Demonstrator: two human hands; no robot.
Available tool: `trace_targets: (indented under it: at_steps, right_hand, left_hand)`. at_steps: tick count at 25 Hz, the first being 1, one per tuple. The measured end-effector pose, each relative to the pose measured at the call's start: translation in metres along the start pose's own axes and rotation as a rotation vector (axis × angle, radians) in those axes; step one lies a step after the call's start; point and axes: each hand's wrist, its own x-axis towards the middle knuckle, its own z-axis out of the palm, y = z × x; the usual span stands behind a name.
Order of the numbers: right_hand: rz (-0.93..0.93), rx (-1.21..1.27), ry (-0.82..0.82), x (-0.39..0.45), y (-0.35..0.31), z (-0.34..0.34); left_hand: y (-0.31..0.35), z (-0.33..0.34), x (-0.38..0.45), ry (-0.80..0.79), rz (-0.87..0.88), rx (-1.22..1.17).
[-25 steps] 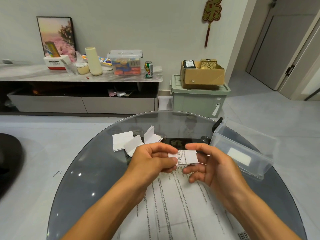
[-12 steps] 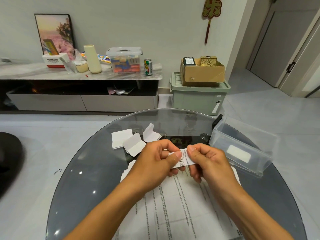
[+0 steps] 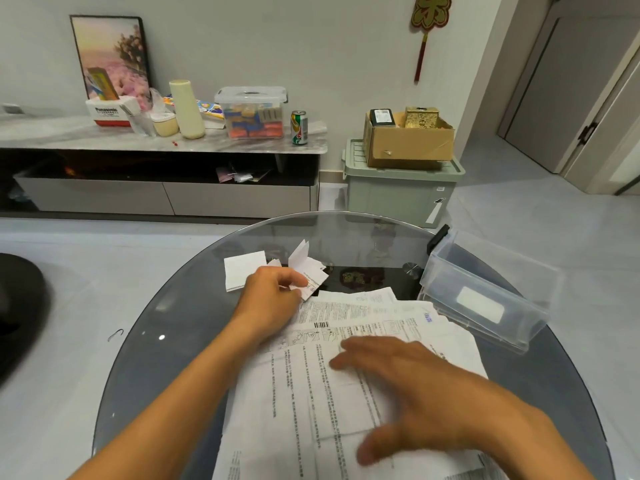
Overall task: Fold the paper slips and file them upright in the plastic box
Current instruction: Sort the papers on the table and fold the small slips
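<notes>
My left hand [image 3: 273, 299] pinches a small folded paper slip [image 3: 309, 291] at the far middle of the round glass table [image 3: 166, 323], next to other folded white slips [image 3: 244, 273]. My right hand [image 3: 412, 386] hovers with fingers spread over a pile of printed paper sheets [image 3: 311, 393] in front of me and holds nothing. The clear plastic box [image 3: 485, 292] stands at the table's right edge with a white label on its side; I cannot see slips inside it.
Beyond the table is a low TV cabinet [image 3: 166, 136] with a lidded clear bin, a can and bottles. A green storage crate [image 3: 398, 192] carrying a cardboard box stands on the floor. A dark round object [image 3: 17, 306] sits at the left.
Both hands were folding one slip together. Now the left hand has carried the slip away to the folded pile, and the right hand has let go and dropped over the printed sheets.
</notes>
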Motion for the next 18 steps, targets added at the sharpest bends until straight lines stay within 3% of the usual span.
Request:
trace_targets:
  at_steps: [2,5,9,12,14,16,18]
  right_hand:
    - [-0.015,-0.083,0.006,0.006,0.002,0.007]
    - [-0.044,-0.079,0.182,0.013,0.005,0.009]
    - [-0.11,0.179,0.331,0.006,0.01,-0.001]
    - [-0.051,0.612,0.534,-0.002,0.01,-0.017]
    - [0.041,1.069,0.664,-0.006,0.006,-0.026]
    - [0.097,1.525,0.655,-0.006,0.001,-0.029]
    - [0.101,1.759,0.557,-0.003,-0.005,-0.026]
  left_hand:
    - [-0.004,0.002,0.0,-0.021,0.131,0.159]
    - [-0.002,0.0,-0.001,-0.017,0.275,0.266]
    - [0.021,-0.013,-0.011,0.016,0.363,0.289]
    - [0.047,-0.04,-0.027,-0.089,0.18,-0.133]
    - [0.051,-0.058,-0.031,-0.231,0.018,-0.531]
    - [0.049,-0.065,-0.031,-0.398,-0.002,-0.829]
    - [0.047,-0.053,-0.038,-0.458,0.037,-0.829]
